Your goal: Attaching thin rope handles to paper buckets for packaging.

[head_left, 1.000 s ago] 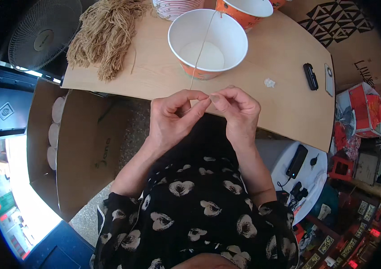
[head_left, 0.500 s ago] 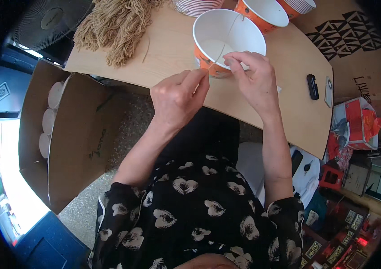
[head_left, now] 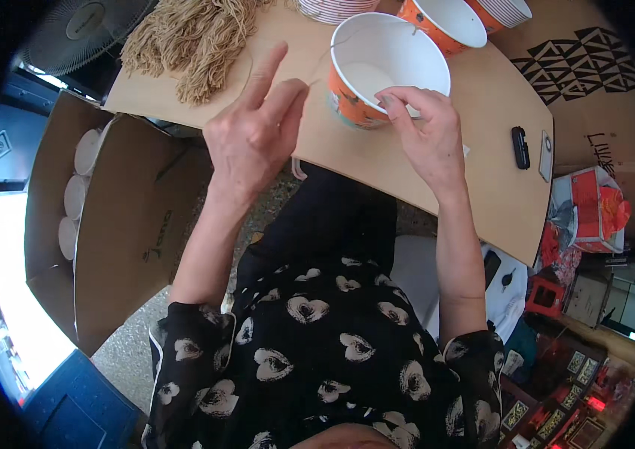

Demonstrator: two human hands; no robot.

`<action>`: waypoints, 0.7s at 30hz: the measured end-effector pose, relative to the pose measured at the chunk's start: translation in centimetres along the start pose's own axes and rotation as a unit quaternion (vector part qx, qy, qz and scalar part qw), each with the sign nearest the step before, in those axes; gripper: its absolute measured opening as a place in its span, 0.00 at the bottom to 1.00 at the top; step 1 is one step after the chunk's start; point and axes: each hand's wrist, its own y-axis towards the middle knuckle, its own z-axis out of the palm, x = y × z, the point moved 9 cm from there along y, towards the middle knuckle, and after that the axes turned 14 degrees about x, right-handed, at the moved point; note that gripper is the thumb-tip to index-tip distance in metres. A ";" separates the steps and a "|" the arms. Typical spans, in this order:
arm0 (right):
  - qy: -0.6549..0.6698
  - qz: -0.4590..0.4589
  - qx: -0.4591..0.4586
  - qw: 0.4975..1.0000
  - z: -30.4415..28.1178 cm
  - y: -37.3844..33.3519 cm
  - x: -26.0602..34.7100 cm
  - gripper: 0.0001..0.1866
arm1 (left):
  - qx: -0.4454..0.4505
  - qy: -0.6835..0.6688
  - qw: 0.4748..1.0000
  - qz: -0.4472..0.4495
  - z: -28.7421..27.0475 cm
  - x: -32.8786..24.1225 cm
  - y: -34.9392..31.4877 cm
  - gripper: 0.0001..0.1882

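A white-lined, orange-printed paper bucket (head_left: 388, 52) stands on the wooden table in front of me. A thin tan string (head_left: 323, 56) runs from its far rim across the opening to its left side. My left hand (head_left: 254, 142) is left of the bucket, index finger stretched out and the other fingers curled; the string's end seems to lie at its thumb and middle finger. My right hand (head_left: 430, 135) is at the bucket's near right rim, thumb and fingertips pinched together. What sits in that pinch is too small to make out.
A heap of tan yarn (head_left: 198, 45) lies at the back left. More orange paper buckets (head_left: 445, 26) stand behind. A black oblong object (head_left: 521, 147) rests on the table's right (head_left: 504, 202). Left below is an open cardboard box (head_left: 127, 232) holding round white items; a fan (head_left: 82, 26) stands beyond.
My left hand has moved left, away from the bucket, and its index finger has straightened. The string now hangs slack toward the bucket's left side. My right hand has hardly moved.
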 end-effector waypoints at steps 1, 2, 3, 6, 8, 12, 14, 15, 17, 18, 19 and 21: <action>-0.016 -0.005 -0.004 1.000 -0.1 0.0 0.2 0.09 | 0.010 -0.041 0.999 0.002 0.7 -0.2 -0.2 0.05; -0.015 -0.006 -0.002 1.000 0.0 0.0 0.2 0.09 | 0.020 -0.081 0.996 0.003 1.3 -0.4 -0.4 0.04; 0.005 0.003 -0.002 1.000 0.0 0.0 -0.1 0.09 | 0.033 -0.118 0.992 0.030 1.9 -1.4 -0.6 0.05; 0.027 0.005 -0.009 1.000 -0.1 0.2 0.1 0.08 | 0.029 -0.157 0.987 0.013 2.8 -2.4 -0.6 0.05; 0.028 -0.001 -0.018 0.999 -0.2 0.2 0.3 0.07 | 0.027 -0.171 0.985 0.008 3.1 -2.7 -0.5 0.05; 0.017 0.000 0.000 1.000 -0.2 0.1 0.4 0.08 | 0.030 -0.183 0.983 -0.002 3.5 -2.6 -0.6 0.04; -0.005 0.005 0.010 1.000 0.0 0.1 0.4 0.09 | 0.033 -0.179 0.983 -0.004 3.5 -2.7 -0.6 0.04; 0.002 0.005 0.007 1.000 -0.1 0.1 0.3 0.09 | 0.035 -0.177 0.984 -0.006 3.6 -2.8 -0.6 0.04; 0.011 0.004 0.004 1.000 -0.1 0.1 0.2 0.09 | 0.041 -0.171 0.984 -0.008 3.6 -2.8 -0.5 0.04; 0.011 0.006 0.005 1.000 -0.1 0.1 0.3 0.09 | 0.045 -0.166 0.985 -0.011 3.7 -2.8 -0.4 0.04; 0.010 0.007 0.006 1.000 0.0 0.1 0.3 0.09 | 0.046 -0.165 0.985 -0.011 3.7 -2.9 -0.4 0.04; 0.012 -0.003 -0.003 1.000 -0.1 0.2 0.5 0.08 | 0.041 -0.175 0.984 -0.012 3.6 -2.9 -0.4 0.04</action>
